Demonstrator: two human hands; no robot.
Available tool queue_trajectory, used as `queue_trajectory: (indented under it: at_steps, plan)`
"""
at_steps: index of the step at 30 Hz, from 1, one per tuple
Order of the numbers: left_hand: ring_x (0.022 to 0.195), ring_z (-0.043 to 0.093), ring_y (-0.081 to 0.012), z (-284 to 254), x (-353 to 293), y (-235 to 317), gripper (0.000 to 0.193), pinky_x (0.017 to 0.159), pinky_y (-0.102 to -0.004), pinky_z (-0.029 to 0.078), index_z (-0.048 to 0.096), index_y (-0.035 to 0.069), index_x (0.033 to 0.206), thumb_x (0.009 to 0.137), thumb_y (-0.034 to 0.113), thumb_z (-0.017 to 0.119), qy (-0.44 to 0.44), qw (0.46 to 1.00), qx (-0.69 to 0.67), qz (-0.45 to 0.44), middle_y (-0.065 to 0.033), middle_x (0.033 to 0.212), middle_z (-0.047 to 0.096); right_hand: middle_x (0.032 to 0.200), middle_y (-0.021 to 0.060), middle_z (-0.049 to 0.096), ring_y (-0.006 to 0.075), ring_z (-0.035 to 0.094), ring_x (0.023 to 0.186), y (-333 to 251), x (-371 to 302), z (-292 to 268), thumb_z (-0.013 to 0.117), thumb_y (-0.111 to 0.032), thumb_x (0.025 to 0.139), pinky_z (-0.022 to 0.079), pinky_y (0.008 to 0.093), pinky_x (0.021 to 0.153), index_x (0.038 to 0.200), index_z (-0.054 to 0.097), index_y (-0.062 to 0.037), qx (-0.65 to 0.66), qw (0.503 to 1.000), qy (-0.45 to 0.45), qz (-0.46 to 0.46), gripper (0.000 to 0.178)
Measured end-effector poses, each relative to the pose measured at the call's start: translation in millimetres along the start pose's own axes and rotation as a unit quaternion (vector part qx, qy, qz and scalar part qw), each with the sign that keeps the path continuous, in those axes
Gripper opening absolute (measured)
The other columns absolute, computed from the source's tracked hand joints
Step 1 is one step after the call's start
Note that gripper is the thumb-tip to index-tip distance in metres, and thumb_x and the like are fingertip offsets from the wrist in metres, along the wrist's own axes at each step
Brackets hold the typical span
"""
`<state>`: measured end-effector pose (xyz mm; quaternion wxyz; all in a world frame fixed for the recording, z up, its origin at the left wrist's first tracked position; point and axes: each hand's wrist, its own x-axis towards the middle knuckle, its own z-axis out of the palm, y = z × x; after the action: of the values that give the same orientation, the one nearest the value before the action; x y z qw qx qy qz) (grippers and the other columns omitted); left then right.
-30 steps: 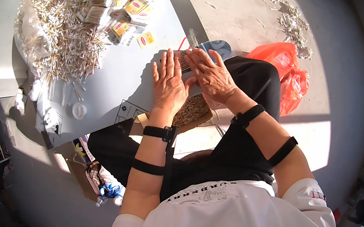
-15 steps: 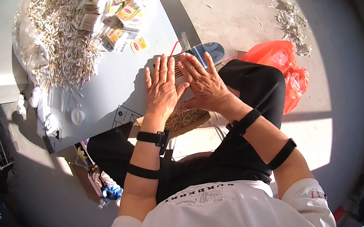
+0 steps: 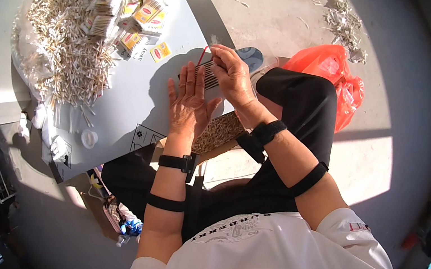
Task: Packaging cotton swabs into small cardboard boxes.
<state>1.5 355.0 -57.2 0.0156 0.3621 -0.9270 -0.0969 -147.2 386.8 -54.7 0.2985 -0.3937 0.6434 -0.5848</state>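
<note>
A row of thin brown sticks [image 3: 210, 80], side by side like cotton swabs, lies on the grey table [image 3: 124, 99] beneath my hands. My left hand [image 3: 188, 108] is laid flat with outstretched fingers, its fingertips over the left end of the row. Curled above the right part is my right hand [image 3: 232, 76]; its thumb and forefinger are pinched at the upper end of a narrow red strip [image 3: 203, 56]. Whether the strip belongs to a clear bag around the sticks, I cannot tell. Close below my hands, an open cardboard box [image 3: 215, 135] holds many small brown-and-white pieces.
A large heap of loose cotton swabs [image 3: 68, 44] in clear plastic covers the table's left. Filled swab packs [image 3: 148, 9] pile up behind, with one yellow card [image 3: 159, 52] nearer. A white ring [image 3: 89, 139] lies at the front. A red plastic bag [image 3: 326, 67] sits beyond my right knee.
My right hand has gone from flat, spread fingers to a curled pinch at the red strip. The strip has shifted slightly left. My left hand stays flat, moved only a little.
</note>
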Motion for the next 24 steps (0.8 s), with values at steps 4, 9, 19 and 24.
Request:
queue_trajectory:
  at_steps: [4,9,19,24]
  plan:
    - [0.149,0.013,-0.0298,1,-2,-2,0.081,0.118,-0.0557,0.005,0.014,0.013,0.155,0.094,0.060,0.038,0.013,1.000,-0.024,0.000,-0.0120,0.161,0.012,0.110,0.0135,0.061,0.0291,0.063,0.099,1,7,-12,0.069,-0.004,0.075,0.051,0.0356,0.085,0.104,0.067,-0.0018,-0.216,0.968,-0.046,-0.121,0.029]
    - [0.148,0.015,-0.0289,-1,-1,0,0.080,0.118,-0.0549,0.008,0.016,0.013,0.155,0.093,0.054,0.047,0.038,0.999,-0.015,0.006,-0.0113,0.161,0.015,0.092,0.0131,0.061,0.0312,0.063,0.086,1,24,-19,0.066,-0.005,0.071,0.051,0.0363,0.075,0.091,0.069,-0.0041,-0.225,0.964,-0.107,-0.088,0.021]
    - [0.148,0.016,-0.0282,-2,-2,2,0.079,0.117,-0.0548,0.008,0.018,0.011,0.154,0.094,0.052,0.048,0.036,0.999,-0.001,0.000,-0.0114,0.160,0.016,0.088,0.0126,0.061,0.0306,0.063,0.083,-4,41,-19,0.071,-0.010,0.067,0.051,0.0366,0.074,0.087,0.068,-0.0054,-0.276,0.949,-0.137,-0.070,0.021]
    - [0.148,0.016,-0.0281,-2,-1,2,0.080,0.117,-0.0550,0.009,0.019,0.010,0.154,0.093,0.052,0.049,0.042,0.999,-0.002,0.003,-0.0117,0.160,0.018,0.090,0.0135,0.061,0.0319,0.063,0.085,-2,39,-24,0.071,-0.008,0.066,0.051,0.0370,0.075,0.090,0.068,-0.0052,-0.257,0.950,-0.158,-0.077,0.025]
